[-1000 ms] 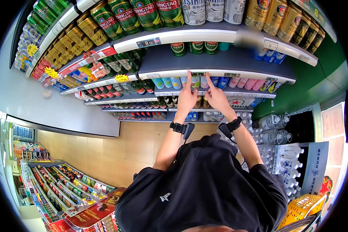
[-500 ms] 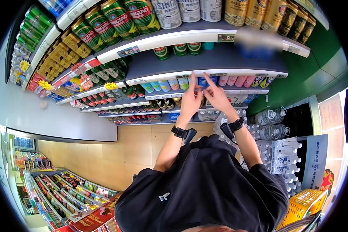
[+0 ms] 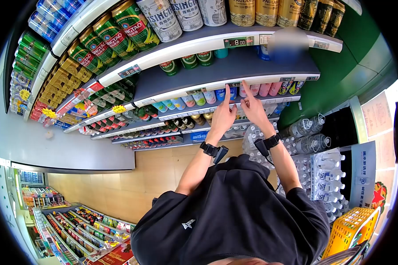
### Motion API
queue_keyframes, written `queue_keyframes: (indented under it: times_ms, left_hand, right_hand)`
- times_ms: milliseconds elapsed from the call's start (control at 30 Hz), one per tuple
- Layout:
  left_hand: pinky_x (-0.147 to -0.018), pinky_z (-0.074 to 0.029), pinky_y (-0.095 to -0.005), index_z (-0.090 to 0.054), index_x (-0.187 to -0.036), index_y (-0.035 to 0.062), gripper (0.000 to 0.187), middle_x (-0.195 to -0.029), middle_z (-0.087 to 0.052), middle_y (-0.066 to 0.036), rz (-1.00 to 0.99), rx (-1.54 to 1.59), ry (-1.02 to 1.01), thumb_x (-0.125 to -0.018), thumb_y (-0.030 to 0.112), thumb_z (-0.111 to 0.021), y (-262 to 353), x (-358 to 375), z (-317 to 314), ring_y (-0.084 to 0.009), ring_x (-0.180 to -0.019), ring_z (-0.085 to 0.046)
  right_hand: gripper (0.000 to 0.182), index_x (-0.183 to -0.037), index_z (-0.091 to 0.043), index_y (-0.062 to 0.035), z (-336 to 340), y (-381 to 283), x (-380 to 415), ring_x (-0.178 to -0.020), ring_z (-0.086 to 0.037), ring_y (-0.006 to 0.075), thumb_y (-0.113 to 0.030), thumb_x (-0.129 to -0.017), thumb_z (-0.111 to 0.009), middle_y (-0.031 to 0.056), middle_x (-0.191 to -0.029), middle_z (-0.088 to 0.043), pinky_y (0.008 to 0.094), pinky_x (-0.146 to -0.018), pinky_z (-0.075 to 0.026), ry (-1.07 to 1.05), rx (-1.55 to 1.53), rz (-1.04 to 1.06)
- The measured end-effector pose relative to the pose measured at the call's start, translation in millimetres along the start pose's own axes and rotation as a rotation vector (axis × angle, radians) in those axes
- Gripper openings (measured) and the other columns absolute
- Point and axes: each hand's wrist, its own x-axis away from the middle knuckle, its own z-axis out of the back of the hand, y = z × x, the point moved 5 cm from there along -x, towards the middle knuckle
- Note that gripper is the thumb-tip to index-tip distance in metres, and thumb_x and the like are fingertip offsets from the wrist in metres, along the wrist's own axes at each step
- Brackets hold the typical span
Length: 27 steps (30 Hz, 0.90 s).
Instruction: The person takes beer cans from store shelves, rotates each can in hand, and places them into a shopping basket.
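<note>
In the head view, the left hand [image 3: 224, 118] was free, its index finger straight and the other fingers folded in. The right hand [image 3: 253, 112] was free too and pointed the same way. The 2 index fingertips stood on either side of a small dark price tag [image 3: 234, 84] on the white shelf edge [image 3: 269, 81] — whether they touched it, I could not tell.

Above that edge, the dark shelf [image 3: 247, 70] bore 3 green cans [image 3: 189, 61] beside 1 teal can [image 3: 221, 53]; just below it stood pink cans [image 3: 265, 89] and others. On the higher shelf, gold cans [image 3: 266, 13] stood over a display [image 3: 239, 41] reading 8.00. Black bands [image 3: 209, 150] circled the 2 wrists — and at lower right were bottles [image 3: 328, 176] and a yellow basket [image 3: 350, 229].
</note>
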Motion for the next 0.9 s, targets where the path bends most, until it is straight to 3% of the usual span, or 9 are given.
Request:
queue_keyframes:
  times_ms: [267, 333, 367, 467, 633, 700, 833, 867, 900]
  left_hand:
    - [-0.071, -0.056, -0.0478, -0.002, -0.164, 0.0133, 0.092, -0.108, -0.072, -0.022, 0.021, 0.011, 0.007, -0.094, 0.013, -0.061, 4, 1, -5, -0.0398, -0.077, -0.07]
    - [-0.071, -0.057, -0.0448, -0.003, -0.163, 0.0107, 0.09, -0.111, -0.072, -0.019, 0.02, 0.023, 0.02, -0.094, 0.012, -0.062, 10, 1, -9, -0.0362, -0.078, -0.072]
    - [-0.071, -0.057, -0.0418, -0.005, -0.163, 0.008, 0.09, -0.114, -0.073, -0.017, 0.025, 0.039, 0.038, -0.094, 0.011, -0.062, 14, 0, -10, -0.0327, -0.078, -0.073]
    - [-0.071, -0.058, -0.0416, -0.006, -0.162, 0.0043, 0.088, -0.116, -0.072, -0.017, -0.027, 0.012, -0.004, -0.095, 0.011, -0.061, 32, -4, -18, -0.0324, -0.08, -0.073]
    - [-0.075, -0.057, -0.0478, -0.005, -0.163, 0.0104, 0.088, -0.114, -0.072, -0.017, -0.18, 0.0, -0.143, -0.094, 0.015, -0.06, 68, -19, -49, -0.0403, -0.086, -0.071]
    - [-0.077, -0.056, -0.0489, -0.006, -0.163, 0.0132, 0.088, -0.113, -0.072, -0.018, -0.228, -0.011, -0.174, -0.094, 0.016, -0.06, 82, -29, -67, -0.0416, -0.09, -0.07]
    - [-0.077, -0.055, -0.0475, -0.007, -0.163, 0.0134, 0.089, -0.112, -0.073, -0.019, -0.275, -0.055, -0.295, -0.093, 0.015, -0.061, 109, -44, -101, -0.0432, -0.088, -0.07]
    - [-0.076, -0.055, -0.0496, -0.004, -0.163, 0.0119, 0.091, -0.111, -0.072, -0.021, -0.3, -0.091, -0.296, -0.092, 0.015, -0.061, 110, -50, -110, -0.0449, -0.088, -0.069]
    - [-0.075, -0.055, -0.0516, -0.001, -0.163, 0.0105, 0.093, -0.11, -0.071, -0.023, -0.325, -0.128, -0.297, -0.092, 0.015, -0.061, 110, -54, -118, -0.0465, -0.088, -0.069]
  right_hand:
    - [0.084, -0.164, -0.021, -0.0212, 5, -1, 0, -0.057, -0.056, 0.0219, 0.0, -0.091, -0.057, 0.0135, -0.07, -0.063, 0.0346, -0.065, -0.05, 0.009, 0.017, 0.036]
    - [0.082, -0.163, -0.024, -0.0218, 8, -2, 1, -0.061, -0.062, 0.0313, -0.002, -0.091, -0.058, 0.0174, -0.072, -0.066, 0.0391, -0.065, -0.052, -0.025, -0.013, 0.016]
    - [0.082, -0.163, -0.024, -0.0218, 11, 0, 0, -0.061, -0.062, 0.0313, -0.002, -0.091, -0.058, 0.0174, -0.072, -0.066, 0.0391, -0.065, -0.052, -0.012, -0.014, 0.013]
    - [0.071, -0.159, -0.036, -0.0201, 22, 12, -1, -0.061, -0.06, 0.0163, -0.003, -0.094, -0.059, 0.0136, -0.071, -0.065, 0.0321, -0.064, -0.051, 0.065, -0.173, 0.032]
    - [0.071, -0.157, -0.04, -0.0149, 82, 39, 12, -0.061, -0.058, 0.0131, 0.001, -0.089, -0.056, 0.0116, -0.07, -0.066, 0.0296, -0.062, -0.049, 0.459, -0.206, -0.002]
    - [0.075, -0.159, -0.036, -0.0167, 107, 60, 19, -0.065, -0.058, 0.0077, 0.005, -0.089, -0.053, 0.0053, -0.078, -0.068, 0.0244, -0.063, -0.049, 0.535, -0.166, -0.112]
    - [0.077, -0.16, -0.034, -0.0174, 139, 88, 25, -0.065, -0.059, 0.0085, 0.005, -0.089, -0.054, 0.0053, -0.078, -0.069, 0.0253, -0.062, -0.05, 0.651, -0.117, -0.137]
    - [0.078, -0.16, -0.034, -0.0173, 143, 90, 25, -0.065, -0.062, 0.019, -0.001, -0.087, -0.056, 0.0143, -0.075, -0.068, 0.0329, -0.07, -0.052, 0.647, -0.124, -0.155]
    - [0.078, -0.16, -0.034, -0.0173, 147, 91, 25, -0.065, -0.062, 0.019, -0.001, -0.087, -0.056, 0.0143, -0.075, -0.068, 0.0329, -0.07, -0.052, 0.658, -0.126, -0.16]
